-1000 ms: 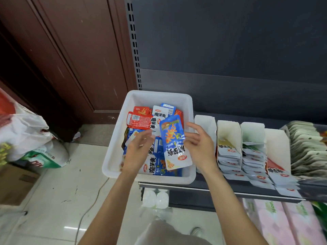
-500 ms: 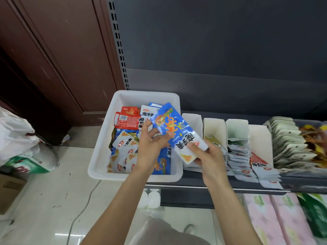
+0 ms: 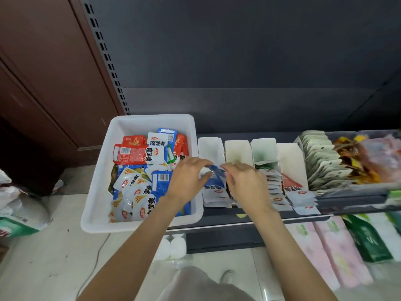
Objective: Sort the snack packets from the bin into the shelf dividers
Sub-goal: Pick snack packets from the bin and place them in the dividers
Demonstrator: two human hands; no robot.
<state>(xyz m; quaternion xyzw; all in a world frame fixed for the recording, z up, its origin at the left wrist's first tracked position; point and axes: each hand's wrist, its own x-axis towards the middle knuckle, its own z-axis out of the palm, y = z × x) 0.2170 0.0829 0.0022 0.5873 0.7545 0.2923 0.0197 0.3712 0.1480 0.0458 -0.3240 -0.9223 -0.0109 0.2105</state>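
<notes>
A white bin point(image 3: 97, 181) on the shelf's left end holds several red, blue and white snack packets point(image 3: 138, 153). To its right stand several white cardboard dividers point(image 3: 236, 151) with packets stacked in them. Both hands are over the leftmost divider point(image 3: 209, 146). My left hand point(image 3: 188, 181) and my right hand point(image 3: 245, 183) pinch a blue packet point(image 3: 213, 181) between them by its upper edge, over the blue-and-white stack in that divider. The packet's lower part blends into the stack.
Further right on the dark shelf point(image 3: 238, 216) stand rows of pale pouches point(image 3: 321, 161) and orange packets point(image 3: 351, 153). Pink and green packs point(image 3: 325, 253) lie on the lower level. A bag point(image 3: 19, 211) sits on the floor at left; a brown door point(image 3: 43, 72) is behind it.
Both hands have carried the blue packet rightward and down from above the bin into the leftmost divider. The camera view has shifted slightly.
</notes>
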